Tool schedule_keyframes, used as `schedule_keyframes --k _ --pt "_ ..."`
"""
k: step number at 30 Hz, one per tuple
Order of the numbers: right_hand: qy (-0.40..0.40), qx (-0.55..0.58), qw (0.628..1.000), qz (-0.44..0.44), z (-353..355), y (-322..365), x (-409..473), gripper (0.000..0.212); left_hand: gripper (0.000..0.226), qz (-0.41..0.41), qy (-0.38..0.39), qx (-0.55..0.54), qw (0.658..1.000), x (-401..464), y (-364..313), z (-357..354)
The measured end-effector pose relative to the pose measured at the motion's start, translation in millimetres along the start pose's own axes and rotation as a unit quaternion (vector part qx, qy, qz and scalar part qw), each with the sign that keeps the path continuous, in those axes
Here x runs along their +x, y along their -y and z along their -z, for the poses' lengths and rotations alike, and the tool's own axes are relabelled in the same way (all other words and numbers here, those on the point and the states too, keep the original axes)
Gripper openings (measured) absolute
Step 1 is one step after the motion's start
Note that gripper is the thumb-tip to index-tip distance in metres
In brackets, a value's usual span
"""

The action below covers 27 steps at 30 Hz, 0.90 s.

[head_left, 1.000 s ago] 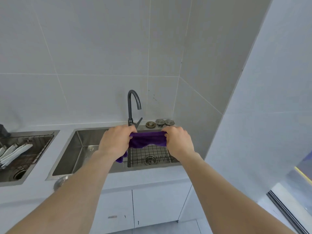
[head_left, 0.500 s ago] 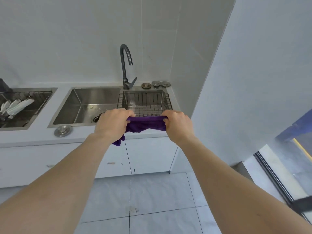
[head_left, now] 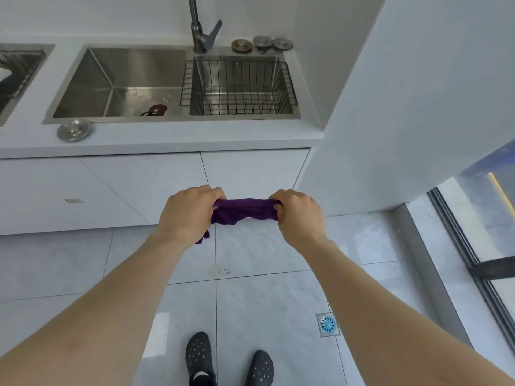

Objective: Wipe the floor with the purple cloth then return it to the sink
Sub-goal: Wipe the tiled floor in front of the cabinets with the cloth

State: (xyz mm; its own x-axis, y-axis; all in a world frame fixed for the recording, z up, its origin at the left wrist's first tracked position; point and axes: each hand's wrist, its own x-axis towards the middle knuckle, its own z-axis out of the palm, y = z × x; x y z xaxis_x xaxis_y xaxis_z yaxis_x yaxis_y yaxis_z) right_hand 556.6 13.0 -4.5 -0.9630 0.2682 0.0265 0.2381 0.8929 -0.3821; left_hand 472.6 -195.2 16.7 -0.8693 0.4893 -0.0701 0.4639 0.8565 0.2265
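The purple cloth (head_left: 245, 211) is bunched and stretched between both hands, in front of the white cabinet doors and above the floor. My left hand (head_left: 188, 213) grips its left end, from which a corner dangles. My right hand (head_left: 299, 214) grips its right end. The steel sink (head_left: 117, 79) is set in the counter above and behind the hands, with a wire basket (head_left: 239, 84) in its right half. The grey tiled floor (head_left: 250, 291) lies below, with a small brown stain (head_left: 223, 271) near a tile joint under the cloth.
A dark tap (head_left: 200, 32) stands behind the sink beside three round plugs (head_left: 262, 43). A metal strainer lid (head_left: 74, 130) lies on the counter. A white wall (head_left: 390, 121) juts out on the right. A floor drain (head_left: 328, 324) and a window frame (head_left: 473, 263) are at right. My dark shoes (head_left: 199, 358) are below.
Both hands have carried the cloth away from the sink and down to cabinet height. The view has tilted down, so the floor and my shoes now show.
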Motion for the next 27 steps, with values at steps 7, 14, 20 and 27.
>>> schedule_keyframes --k 7,14,20,27 --pt "0.021 0.002 0.999 -0.028 -108.7 -6.3 -12.5 0.028 0.050 -0.023 0.043 -0.002 0.999 -0.6 62.1 -96.8" --pt "0.035 0.008 0.998 -0.059 -228.6 -8.1 -7.2 0.028 0.049 -0.044 0.057 -0.004 0.997 12.9 134.4 -205.7" --pt "0.036 0.016 0.996 -0.078 -325.2 -26.6 -4.8 0.025 0.046 -0.053 0.037 -0.024 0.998 20.7 178.3 -300.8" --pt "0.029 0.016 0.997 -0.072 -456.3 -79.6 -11.3 0.026 0.049 -0.055 0.033 -0.014 0.998 28.3 212.3 -436.0"
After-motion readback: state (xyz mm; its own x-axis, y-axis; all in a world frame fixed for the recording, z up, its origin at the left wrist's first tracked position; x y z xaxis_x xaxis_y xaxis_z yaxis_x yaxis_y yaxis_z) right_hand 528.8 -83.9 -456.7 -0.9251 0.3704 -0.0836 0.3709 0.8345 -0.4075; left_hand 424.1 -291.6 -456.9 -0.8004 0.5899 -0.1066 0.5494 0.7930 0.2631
